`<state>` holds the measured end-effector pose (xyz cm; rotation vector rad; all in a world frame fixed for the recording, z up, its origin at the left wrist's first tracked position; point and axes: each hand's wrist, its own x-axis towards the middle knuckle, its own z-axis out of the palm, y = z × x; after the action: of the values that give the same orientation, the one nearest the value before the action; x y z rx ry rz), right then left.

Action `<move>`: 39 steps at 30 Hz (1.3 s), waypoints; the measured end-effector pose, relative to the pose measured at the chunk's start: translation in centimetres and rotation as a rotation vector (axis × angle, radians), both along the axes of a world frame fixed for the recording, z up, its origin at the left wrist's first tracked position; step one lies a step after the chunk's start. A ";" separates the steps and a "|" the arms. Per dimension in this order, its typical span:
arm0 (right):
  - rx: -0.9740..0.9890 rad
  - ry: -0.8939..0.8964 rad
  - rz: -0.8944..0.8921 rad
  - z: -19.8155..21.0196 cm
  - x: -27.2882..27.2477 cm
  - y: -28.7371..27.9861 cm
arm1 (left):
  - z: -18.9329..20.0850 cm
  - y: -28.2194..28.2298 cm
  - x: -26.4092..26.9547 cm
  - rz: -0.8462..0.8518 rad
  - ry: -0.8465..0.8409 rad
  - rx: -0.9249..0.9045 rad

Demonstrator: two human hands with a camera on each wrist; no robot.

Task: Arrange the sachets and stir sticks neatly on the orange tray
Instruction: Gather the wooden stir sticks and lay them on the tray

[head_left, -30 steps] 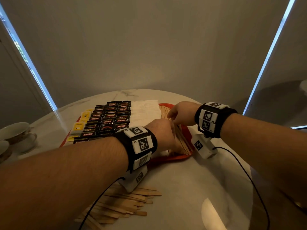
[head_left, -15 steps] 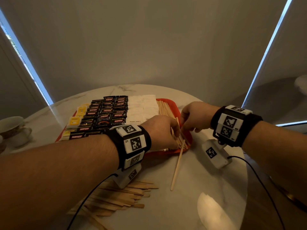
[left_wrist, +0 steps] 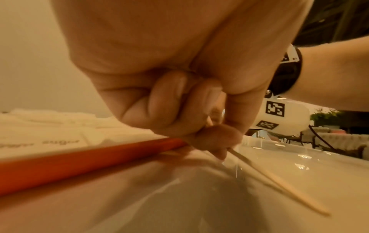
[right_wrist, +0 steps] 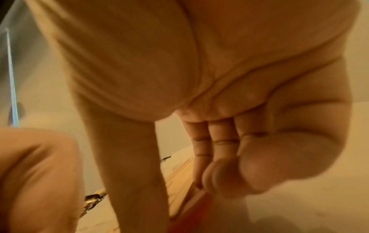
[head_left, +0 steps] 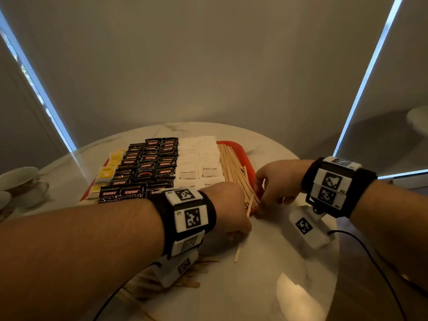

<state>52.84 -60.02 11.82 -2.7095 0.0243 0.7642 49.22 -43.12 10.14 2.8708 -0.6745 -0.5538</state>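
The orange tray [head_left: 234, 147] holds rows of black coffee sachets [head_left: 148, 167], yellow sachets [head_left: 107, 173], white brown-sugar sachets [head_left: 199, 158] and a row of wooden stir sticks [head_left: 231, 167] on its right side. My left hand [head_left: 243, 218] is at the tray's near right corner and pinches one stir stick [left_wrist: 279, 182], which slants off the tray rim [left_wrist: 79, 157] onto the table. My right hand [head_left: 264, 205] reaches down beside it, with straight fingers [right_wrist: 201, 157] touching the near ends of the sticks at the rim.
A loose pile of stir sticks [head_left: 194, 272] lies on the white marble table [head_left: 266, 286] under my left wrist. Teacups [head_left: 23, 179] stand at the far left. A black cable [head_left: 370, 251] trails from my right wrist over the table's right edge.
One stick slid out of the tray's row onto the table. My left hand drew back to the tray's near corner and took it; my right hand came down and nearer to the same corner.
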 end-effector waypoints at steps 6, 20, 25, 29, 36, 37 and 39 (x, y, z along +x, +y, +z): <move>0.011 -0.031 0.022 -0.1 -0.1 -0.4 | 0.8 1.1 0.7 0.153 0.127 -0.221; 0.116 -0.050 -0.035 -0.3 0.5 -0.4 | 2.2 -0.9 6.0 0.456 0.079 -0.352; 0.135 -0.167 -0.037 -0.1 1.0 -0.1 | 1.2 0.1 6.6 0.355 -0.039 -0.311; 0.077 -0.154 0.007 0.3 0.8 0.7 | 1.7 0.6 5.5 0.299 0.000 -0.292; 0.020 -0.164 0.178 3.0 -3.4 6.4 | 4.8 7.3 1.1 0.334 -0.075 -0.472; 0.019 -0.135 0.239 3.2 -4.4 7.9 | 4.8 9.2 0.1 0.333 -0.080 -0.452; 0.009 -0.081 0.374 3.0 -6.5 11.0 | 4.5 13.3 -2.2 0.318 -0.096 -0.359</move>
<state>46.38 -49.02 14.79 -2.7674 -0.5154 0.7470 47.02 -29.79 14.65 2.5983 -0.2802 -0.2238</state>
